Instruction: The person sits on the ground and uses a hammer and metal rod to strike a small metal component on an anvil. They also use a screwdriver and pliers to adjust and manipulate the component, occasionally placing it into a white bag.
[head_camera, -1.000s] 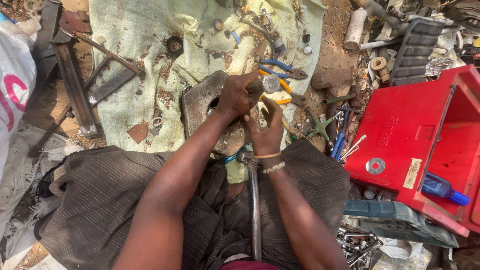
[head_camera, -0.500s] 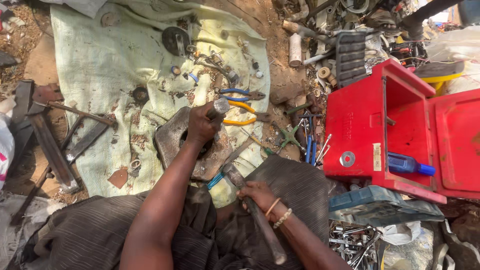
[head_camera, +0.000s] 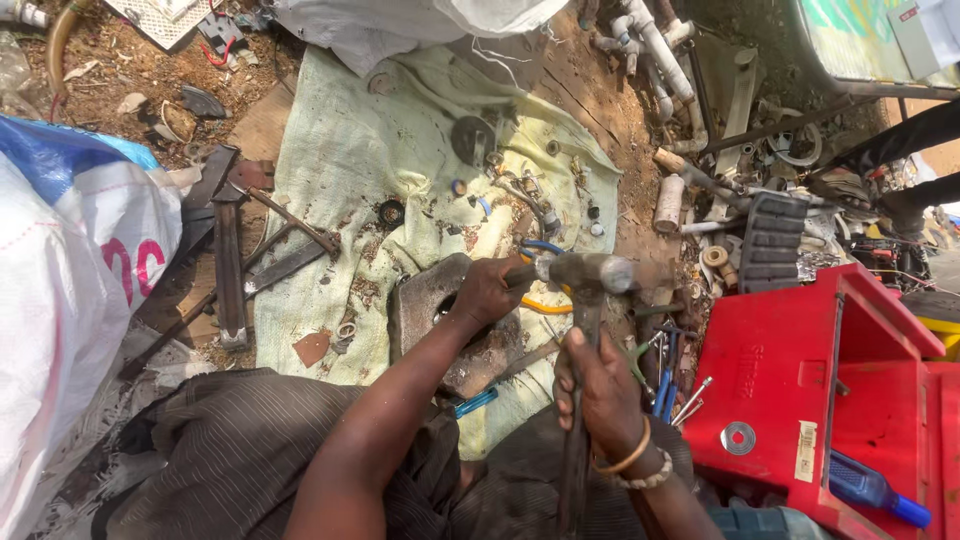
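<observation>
Just right of the frame's centre, a hammer (head_camera: 590, 275) is raised with its grey metal head level and its long handle running down toward the bottom edge. The right hand (head_camera: 600, 385) is wrapped tight around that handle below the head, a bangle and a beaded band at its wrist. To the left of the hammer head, the left hand (head_camera: 490, 290) is closed around a small part that it presses down on a flat grey metal block (head_camera: 425, 300); what the part is cannot be told, since the fingers cover it. The hammer head hangs just beside this hand, above the block's right end.

The block lies on a pale green woven sack (head_camera: 350, 170) spread over the dirt, which fills the upper middle of the frame. Scattered on the sack are washers, rings and small fittings, and blue- and yellow-handled pliers (head_camera: 545, 300) lie partly hidden behind the hammer. At the sack's left edge lie rusty iron bars (head_camera: 228, 265). At the far left a white and blue bag (head_camera: 70, 260) bulges in. At the lower right stands an open red toolbox (head_camera: 800, 380) with a washer and a blue-handled tool (head_camera: 875, 490) in it. White pipes (head_camera: 660, 50) lie at the upper right.
</observation>
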